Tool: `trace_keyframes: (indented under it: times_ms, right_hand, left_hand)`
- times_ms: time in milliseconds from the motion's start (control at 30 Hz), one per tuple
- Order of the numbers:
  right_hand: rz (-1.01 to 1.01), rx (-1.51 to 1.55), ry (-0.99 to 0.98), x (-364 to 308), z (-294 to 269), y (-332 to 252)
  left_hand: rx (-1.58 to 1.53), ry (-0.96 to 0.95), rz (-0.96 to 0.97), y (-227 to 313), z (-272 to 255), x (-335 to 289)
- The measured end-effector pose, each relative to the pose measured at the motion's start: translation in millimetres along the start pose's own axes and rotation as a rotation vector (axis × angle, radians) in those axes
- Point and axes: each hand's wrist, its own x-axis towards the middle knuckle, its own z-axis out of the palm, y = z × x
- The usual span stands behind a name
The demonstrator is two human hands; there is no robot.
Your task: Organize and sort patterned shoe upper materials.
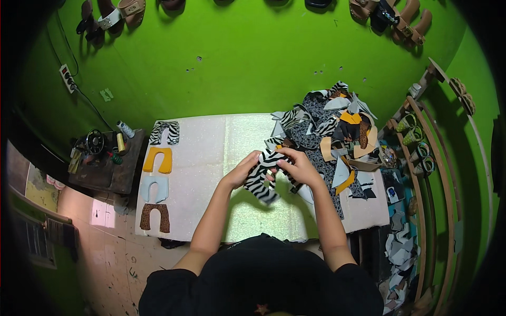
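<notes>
Above the table, near its middle, I hold a zebra-print piece of material (pixel 258 181) between both hands. My left hand (pixel 242 171) grips its left edge, with the thumb on top. My right hand (pixel 299 166) is closed on its upper right part, and some fingertips show through a gap in the piece. Its lower end hangs down, slightly blurred. Along the table's left side lie U-shaped cut pieces in a column: a zebra-print one (pixel 172 127), a yellow one (pixel 151 158), a pale blue-white one (pixel 147 194) and a brown leopard-print one (pixel 147 220).
A heap of mixed scraps (pixel 311 124) covers the right part of the pale table (pixel 205 174). A sewing machine (pixel 95 141) and thread spools (pixel 125 129) stand at the left. At right, a wooden rack (pixel 419 210) holds sandals; more offcuts (pixel 399 258) lie below. Shoes hang on the green wall.
</notes>
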Motion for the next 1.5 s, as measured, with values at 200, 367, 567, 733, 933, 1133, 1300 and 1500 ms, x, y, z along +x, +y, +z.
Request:
trace_keyframes:
  times_ms: [200, 367, 567, 733, 933, 1133, 1300, 1500]
  right_hand:
    - [-0.115, -0.192, 0.034, 12, 27, -16]
    - [-0.144, -0.220, 0.025, 20, 47, -18]
    - [-0.177, -0.152, 0.133, 33, 57, -18]
    - [-0.073, 0.131, 0.178, 37, 60, -12]
    - [-0.072, 0.346, 0.164, 40, 81, -15]
    - [-0.020, 0.494, 0.279, 52, 97, -13]
    - [0.016, 0.310, 0.356, 67, 127, -2]
    - [0.073, 0.334, 0.383, 72, 155, 14]
  left_hand:
    - [-0.003, -0.148, -0.123, 9, -22, -22]
    - [-0.035, -0.171, -0.112, 11, -38, -36]
    - [-0.036, -0.022, -0.065, 21, -52, -48]
    - [-0.048, 0.210, 0.085, 22, -72, -54]
    - [-0.281, 0.132, 0.113, 15, -98, -61]
    - [-0.375, -0.002, 0.211, 22, -100, -64]
    - [-0.545, -0.204, 0.228, 21, -106, -68]
    - [-0.478, -0.193, 0.220, 21, -118, -82]
